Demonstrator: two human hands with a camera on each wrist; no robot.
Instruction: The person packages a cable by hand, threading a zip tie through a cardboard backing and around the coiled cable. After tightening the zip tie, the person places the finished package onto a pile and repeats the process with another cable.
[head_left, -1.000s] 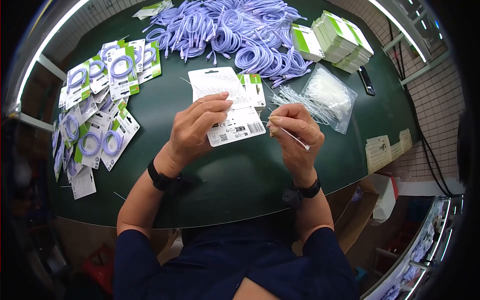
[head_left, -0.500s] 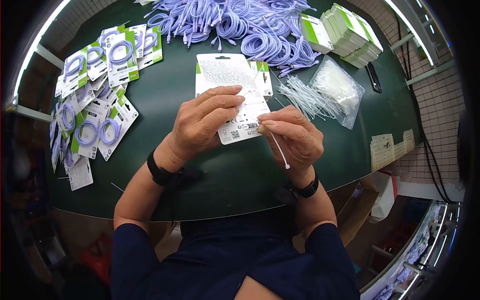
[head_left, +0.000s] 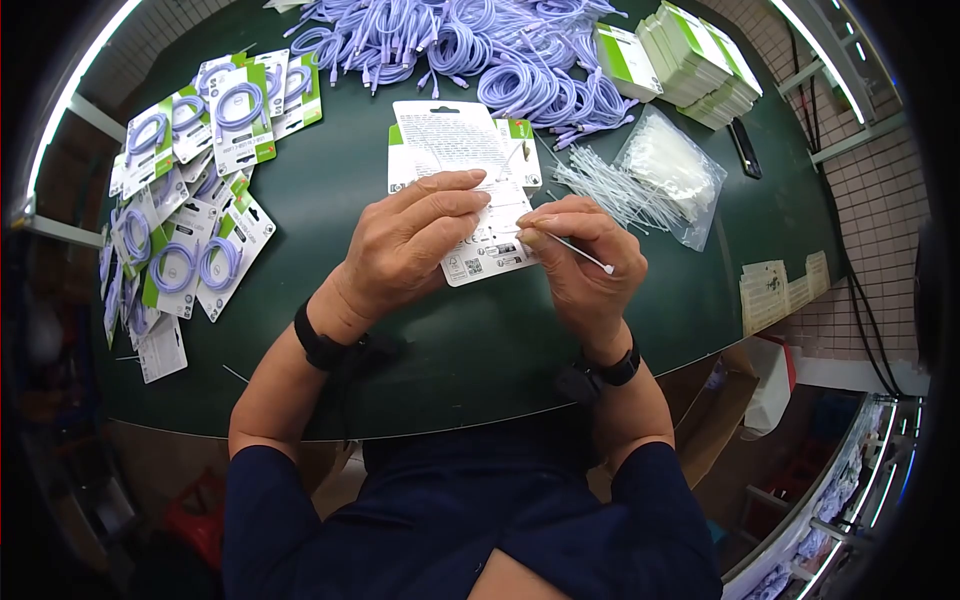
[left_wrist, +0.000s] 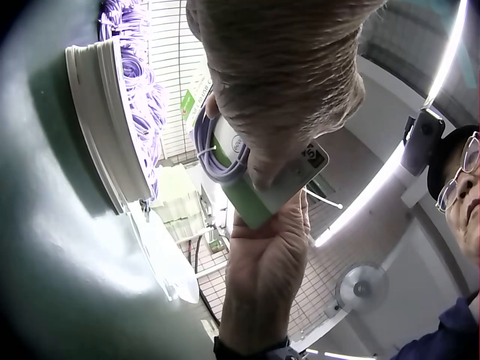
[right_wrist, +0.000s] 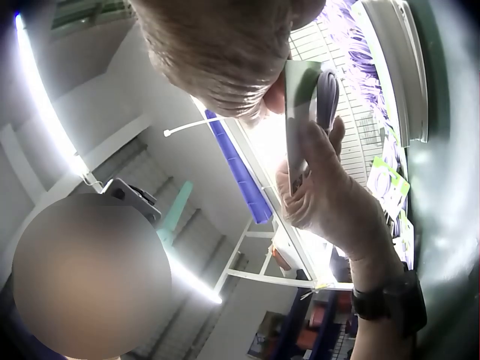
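The left hand (head_left: 415,232) grips a white printed card (head_left: 455,145), its fingers across the printed side. In the left wrist view a coiled purple cable (left_wrist: 212,154) lies against the card's green and white other face (left_wrist: 251,199), under the left hand (left_wrist: 285,82). At the card's lower right edge, the right hand (head_left: 590,262) pinches a thin white cable tie (head_left: 585,254), its head end pointing out to the right. A thin tie end also shows above the card's face. Behind the card sit green and white cards (head_left: 518,133) on the table.
Carded cables (head_left: 178,270) are heaped on the left. Loose purple cables (head_left: 460,50) lie at the back, beside stacked cards (head_left: 700,65). Loose ties (head_left: 610,185), a plastic bag (head_left: 675,180) and a black tool (head_left: 744,147) are at the right. Paper (head_left: 765,298) lies along the right edge.
The card and left hand have shifted slightly right and up in the head view. The right hand has moved left to the card's edge, and the tie's angle has changed.
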